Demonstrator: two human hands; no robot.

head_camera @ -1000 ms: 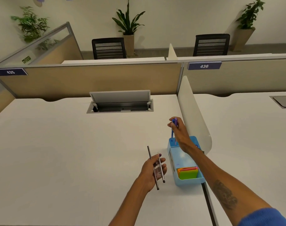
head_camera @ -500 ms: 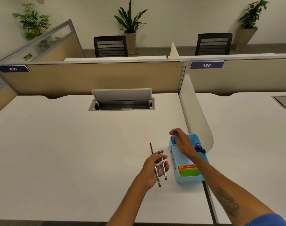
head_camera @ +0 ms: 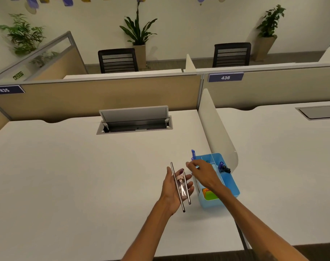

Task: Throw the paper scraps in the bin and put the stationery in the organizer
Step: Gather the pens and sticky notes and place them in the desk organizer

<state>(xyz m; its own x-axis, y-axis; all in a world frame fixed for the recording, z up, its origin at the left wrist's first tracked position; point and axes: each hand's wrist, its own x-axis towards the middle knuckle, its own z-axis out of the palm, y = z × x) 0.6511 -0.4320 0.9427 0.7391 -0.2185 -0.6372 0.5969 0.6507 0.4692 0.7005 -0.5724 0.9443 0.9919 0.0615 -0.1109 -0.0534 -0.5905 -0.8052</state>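
My left hand [head_camera: 176, 187] is turned palm up over the white desk and holds two thin dark pens [head_camera: 179, 187] with a small clear item between them. Just right of it stands the light blue organizer [head_camera: 233, 187]. A blue pen [head_camera: 193, 154] stands upright in its back left corner. A blue marker [head_camera: 221, 165] and a black item [head_camera: 227, 169] lie in the back compartment, and orange and green sticky notes [head_camera: 210, 194] sit in the front one. My right hand [head_camera: 202, 171] hovers over the organizer's left edge, fingers relaxed and holding nothing, fingertips close to the pens.
A curved white divider [head_camera: 217, 132] rises just behind the organizer. An open cable tray [head_camera: 135, 122] is set into the desk [head_camera: 66, 176] further back. Partition panels close off the far edge. No bin or paper scraps are in view.
My right hand let go of the blue pen, which now stands in the organizer, and moved left toward my left hand. My left hand still holds the pens.
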